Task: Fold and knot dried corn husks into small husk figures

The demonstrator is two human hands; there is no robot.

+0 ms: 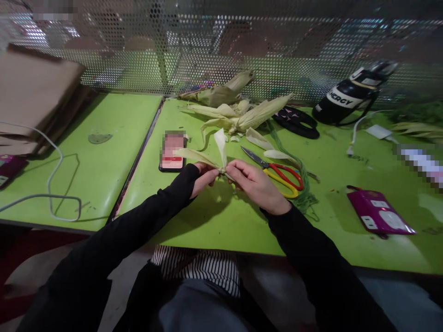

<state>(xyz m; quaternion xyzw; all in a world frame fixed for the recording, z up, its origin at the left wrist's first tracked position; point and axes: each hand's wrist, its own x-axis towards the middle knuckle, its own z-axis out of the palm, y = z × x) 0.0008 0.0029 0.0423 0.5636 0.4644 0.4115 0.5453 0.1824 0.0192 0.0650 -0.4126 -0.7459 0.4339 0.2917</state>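
My left hand [205, 177] and my right hand [255, 184] meet over the green table [214, 216], both pinched on a small bundle of pale corn husk strips [212, 154]. Two husk leaves fan upward and to the left from the pinch point. Both arms wear black sleeves. Scissors with red and yellow handles [277, 173] lie just right of my right hand, on a tangle of green thread [304, 193].
A pile of corn husks [238, 113] lies at the back by the perforated metal screen [221, 50]. A phone [172, 151] lies left of my hands. A magenta power strip [379, 214] sits right; a black bag [353, 94] and white cable [51, 184] lie further off.
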